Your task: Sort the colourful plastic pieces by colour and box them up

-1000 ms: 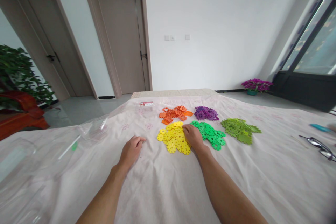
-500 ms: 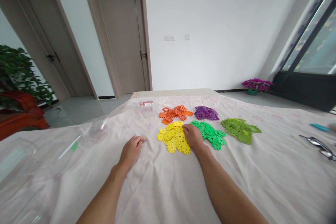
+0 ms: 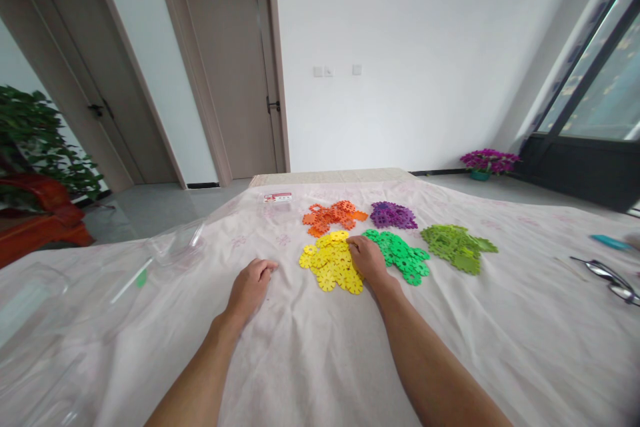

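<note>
My right hand (image 3: 367, 257) rests at the right edge of a pile of yellow snowflake building discs (image 3: 333, 263), between it and the bright green discs (image 3: 400, 253). Its fingers are curled down against the yellow pile, and what they may hold is hidden. On the cloth to the left, apart from the discs, lies my left hand (image 3: 250, 288), with its fingers curled together and nothing visible in them. Orange discs (image 3: 333, 215) and purple discs (image 3: 394, 215) sit behind the yellow and green ones. Olive-green discs (image 3: 455, 248) form a separate heap further right.
A pale cloth (image 3: 310, 360) covers the table. Clear plastic containers (image 3: 175, 243) stand along the left side, and a clear box with a red-and-white label (image 3: 277, 198) is at the back. Glasses (image 3: 607, 280) and a blue object (image 3: 609, 241) lie at the right edge.
</note>
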`<action>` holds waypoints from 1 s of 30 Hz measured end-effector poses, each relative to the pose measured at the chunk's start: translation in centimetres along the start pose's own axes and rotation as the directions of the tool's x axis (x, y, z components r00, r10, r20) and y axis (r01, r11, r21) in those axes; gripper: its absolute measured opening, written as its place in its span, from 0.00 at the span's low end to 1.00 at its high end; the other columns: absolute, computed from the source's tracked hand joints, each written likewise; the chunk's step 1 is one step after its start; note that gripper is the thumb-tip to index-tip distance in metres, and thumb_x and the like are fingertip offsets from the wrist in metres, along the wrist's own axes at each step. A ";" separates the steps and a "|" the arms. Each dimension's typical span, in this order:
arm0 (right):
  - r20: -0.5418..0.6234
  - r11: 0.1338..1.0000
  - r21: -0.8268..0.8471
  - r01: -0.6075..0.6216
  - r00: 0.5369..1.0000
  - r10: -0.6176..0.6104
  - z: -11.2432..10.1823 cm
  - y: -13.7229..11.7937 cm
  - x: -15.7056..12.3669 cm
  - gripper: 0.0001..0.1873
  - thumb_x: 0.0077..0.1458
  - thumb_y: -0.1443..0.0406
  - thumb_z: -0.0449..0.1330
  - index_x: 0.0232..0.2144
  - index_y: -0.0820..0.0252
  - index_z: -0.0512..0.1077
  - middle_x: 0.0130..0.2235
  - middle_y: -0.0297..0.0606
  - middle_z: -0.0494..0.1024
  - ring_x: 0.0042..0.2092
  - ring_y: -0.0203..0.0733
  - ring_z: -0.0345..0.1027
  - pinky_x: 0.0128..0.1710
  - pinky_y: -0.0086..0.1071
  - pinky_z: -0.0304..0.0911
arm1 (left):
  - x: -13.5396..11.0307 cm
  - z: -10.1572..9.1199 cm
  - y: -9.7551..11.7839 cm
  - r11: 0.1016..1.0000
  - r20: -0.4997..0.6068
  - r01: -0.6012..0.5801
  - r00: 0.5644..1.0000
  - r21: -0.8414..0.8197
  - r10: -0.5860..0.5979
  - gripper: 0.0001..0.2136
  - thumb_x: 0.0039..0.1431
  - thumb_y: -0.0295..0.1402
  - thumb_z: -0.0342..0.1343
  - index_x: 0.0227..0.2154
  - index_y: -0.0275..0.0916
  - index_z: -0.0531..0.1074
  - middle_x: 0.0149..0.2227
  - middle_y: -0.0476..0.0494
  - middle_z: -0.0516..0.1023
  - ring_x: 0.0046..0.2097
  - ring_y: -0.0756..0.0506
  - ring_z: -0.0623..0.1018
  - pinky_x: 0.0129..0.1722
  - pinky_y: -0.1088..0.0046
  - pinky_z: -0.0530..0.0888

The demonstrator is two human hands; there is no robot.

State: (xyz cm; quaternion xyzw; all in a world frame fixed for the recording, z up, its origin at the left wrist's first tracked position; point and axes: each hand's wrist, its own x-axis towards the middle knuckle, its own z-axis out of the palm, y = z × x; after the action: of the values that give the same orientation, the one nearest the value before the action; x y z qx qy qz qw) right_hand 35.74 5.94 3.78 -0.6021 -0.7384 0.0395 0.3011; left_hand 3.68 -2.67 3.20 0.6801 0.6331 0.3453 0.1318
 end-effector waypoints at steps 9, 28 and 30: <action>0.004 1.000 -0.008 -0.003 1.000 0.003 0.0 0.0 0.0 0.17 0.62 0.66 0.50 0.43 0.55 0.79 0.48 0.38 0.80 0.49 0.42 0.72 0.49 0.29 0.59 | 0.0 -0.1 0.2 1.000 0.000 0.004 1.000 -0.010 -0.004 0.14 0.62 0.27 0.46 0.41 0.40 0.78 0.44 0.45 0.80 0.45 0.48 0.78 0.48 0.72 0.71; 0.034 0.993 -0.107 -0.044 0.998 0.048 0.0 -0.2 0.1 0.19 0.68 0.63 0.45 0.38 0.58 0.77 0.42 0.41 0.81 0.44 0.41 0.72 0.42 0.28 0.56 | -0.2 -0.2 0.6 0.998 0.037 -0.036 0.999 0.042 0.034 0.14 0.62 0.26 0.48 0.40 0.43 0.78 0.45 0.47 0.79 0.48 0.47 0.77 0.50 0.71 0.70; 0.031 0.989 -0.136 -0.066 0.997 0.070 0.0 -0.2 0.2 0.21 0.69 0.62 0.44 0.40 0.57 0.76 0.43 0.42 0.80 0.44 0.41 0.72 0.42 0.29 0.56 | -0.2 -0.1 0.5 0.998 0.033 -0.038 0.999 0.047 0.037 0.14 0.62 0.26 0.48 0.40 0.43 0.78 0.45 0.47 0.79 0.48 0.47 0.77 0.50 0.71 0.70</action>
State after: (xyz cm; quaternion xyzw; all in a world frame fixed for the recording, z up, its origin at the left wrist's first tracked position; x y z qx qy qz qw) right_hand 35.59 6.07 3.97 -0.6451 -0.7236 0.0103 0.2451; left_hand 4.00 -2.99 3.58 0.7002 0.6262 0.3216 0.1190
